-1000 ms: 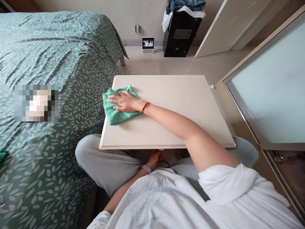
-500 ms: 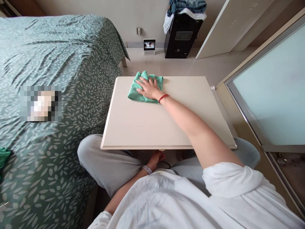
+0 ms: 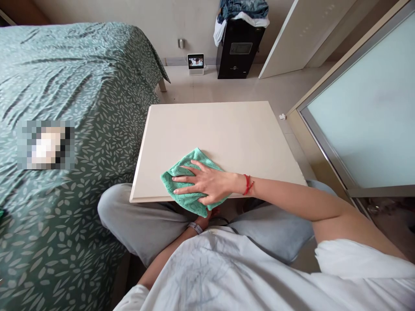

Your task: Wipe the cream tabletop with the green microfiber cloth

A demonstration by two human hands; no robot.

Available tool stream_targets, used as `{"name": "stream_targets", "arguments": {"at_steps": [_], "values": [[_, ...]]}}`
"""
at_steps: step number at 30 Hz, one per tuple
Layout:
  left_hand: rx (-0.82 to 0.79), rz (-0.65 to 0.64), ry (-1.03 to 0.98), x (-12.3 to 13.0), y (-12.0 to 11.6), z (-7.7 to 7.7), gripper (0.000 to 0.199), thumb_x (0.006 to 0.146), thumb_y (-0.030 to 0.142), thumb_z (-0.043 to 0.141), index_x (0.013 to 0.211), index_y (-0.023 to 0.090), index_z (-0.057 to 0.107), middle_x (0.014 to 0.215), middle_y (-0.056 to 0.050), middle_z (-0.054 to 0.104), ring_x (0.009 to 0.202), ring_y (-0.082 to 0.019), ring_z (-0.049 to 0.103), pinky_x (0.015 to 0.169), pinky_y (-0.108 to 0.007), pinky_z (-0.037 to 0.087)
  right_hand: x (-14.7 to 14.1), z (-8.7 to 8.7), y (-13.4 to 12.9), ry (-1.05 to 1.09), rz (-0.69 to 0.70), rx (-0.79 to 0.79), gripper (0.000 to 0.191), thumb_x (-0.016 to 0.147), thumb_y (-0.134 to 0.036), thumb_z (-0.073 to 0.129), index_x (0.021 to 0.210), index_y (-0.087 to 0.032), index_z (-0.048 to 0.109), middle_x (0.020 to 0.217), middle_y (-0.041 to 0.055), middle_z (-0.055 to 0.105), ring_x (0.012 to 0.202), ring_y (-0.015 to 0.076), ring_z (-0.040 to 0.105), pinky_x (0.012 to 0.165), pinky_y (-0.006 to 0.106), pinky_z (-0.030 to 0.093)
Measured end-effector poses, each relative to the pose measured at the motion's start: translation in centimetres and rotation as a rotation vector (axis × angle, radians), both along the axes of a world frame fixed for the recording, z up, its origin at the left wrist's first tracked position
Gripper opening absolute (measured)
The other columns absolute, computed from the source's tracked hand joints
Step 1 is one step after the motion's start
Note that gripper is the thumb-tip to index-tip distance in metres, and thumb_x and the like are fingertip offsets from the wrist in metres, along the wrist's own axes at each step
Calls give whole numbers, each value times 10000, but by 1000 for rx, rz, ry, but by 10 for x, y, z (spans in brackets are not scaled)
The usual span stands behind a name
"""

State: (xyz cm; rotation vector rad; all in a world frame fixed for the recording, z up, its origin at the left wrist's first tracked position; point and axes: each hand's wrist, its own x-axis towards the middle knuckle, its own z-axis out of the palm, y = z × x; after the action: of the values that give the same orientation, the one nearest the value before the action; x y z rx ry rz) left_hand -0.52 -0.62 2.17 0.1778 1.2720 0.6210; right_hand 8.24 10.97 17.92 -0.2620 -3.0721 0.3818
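My right hand (image 3: 207, 182), with a red string bracelet at the wrist, lies flat with fingers spread on a green cloth (image 3: 197, 159). It presses the cloth against the pale top of a small table (image 3: 227, 129), near the edge closest to me. Part of the cloth hangs over that edge. Below the tabletop, between my knees, is my left hand (image 3: 205, 221), with a pale watch band on its wrist. The cloth and the table edge cover most of its fingers, so I cannot see how they are held.
To the left stands a bed with a green leaf-patterned sheet (image 3: 97, 112); a blurred-out object (image 3: 47, 147) lies on it. By the far wall are a small screen (image 3: 196, 65) and a black cabinet (image 3: 238, 52) topped with clothes. A frosted sliding door (image 3: 359, 108) is at the right.
My right hand has slid the cloth from the table's far left part toward me, to the near edge. My left hand stays below the table. The view has shifted slightly.
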Motion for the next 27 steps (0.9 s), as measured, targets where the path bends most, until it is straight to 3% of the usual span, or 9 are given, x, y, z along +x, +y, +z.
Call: {"name": "stream_targets", "arguments": {"at_steps": [4, 11, 15, 18, 21, 24, 27], "values": [[-6, -32, -9, -1, 0, -5, 193, 638, 220, 454, 764, 106, 544, 689, -88, 584, 582, -123, 547, 549, -215, 390, 6, -10, 60, 35, -119, -35, 771, 1044, -347, 694, 1809, -326, 603, 1941, 102, 462, 1758, 482, 398, 1407, 798, 234], [-7, -51, -4, -2, 0, -13, 209, 629, 237, 463, 776, 114, 545, 696, -81, 590, 572, -111, 543, 544, -206, 378, -3, -16, 206, -18, -654, -67, 825, 1121, -513, 528, 1901, -256, 450, 2023, 136, 253, 1765, 602, 304, 1380, 894, 155], [-19, -43, 14, -2, 0, -13, 226, 627, 233, 459, 800, 118, 549, 703, -82, 593, 579, -111, 547, 548, -201, 378, -16, -9, 251, -80, -895, -108, 884, 1130, -565, 466, 1951, -269, 323, 2039, 127, 180, 1812, 615, 188, 1369, 943, 108], [-21, -44, 19, -2, 0, -13, 236, 630, 242, 455, 808, 119, 549, 709, -84, 595, 583, -110, 549, 552, -200, 379, -23, -5, 255, -74, -952, -117, 883, 1139, -557, 445, 1955, -247, 311, 2039, 136, 174, 1829, 608, 141, 1364, 956, 86], [-15, -52, 15, -2, 1, -11, 227, 631, 234, 455, 800, 116, 548, 706, -82, 593, 577, -108, 547, 550, -199, 377, -23, -3, 236, -74, -961, -90, 864, 1167, -544, 418, 1960, -223, 297, 2047, 127, 137, 1846, 581, 105, 1404, 907, 58], [-12, -57, 5, -1, 1, -9, 213, 635, 227, 452, 789, 112, 542, 696, -79, 588, 576, -107, 546, 552, -199, 379, -16, -2, 200, -77, -900, -70, 841, 1180, -526, 442, 1958, -233, 311, 2049, 115, 131, 1842, 581, 129, 1420, 884, 68], [-7, -61, 0, -1, 1, -11, 221, 641, 230, 447, 805, 115, 540, 701, -77, 584, 582, -105, 544, 557, -200, 381, -3, -3, 146, -76, -788, -42, 810, 1188, -511, 482, 1950, -274, 344, 2044, 106, 161, 1822, 589, 199, 1414, 885, 112]]}}
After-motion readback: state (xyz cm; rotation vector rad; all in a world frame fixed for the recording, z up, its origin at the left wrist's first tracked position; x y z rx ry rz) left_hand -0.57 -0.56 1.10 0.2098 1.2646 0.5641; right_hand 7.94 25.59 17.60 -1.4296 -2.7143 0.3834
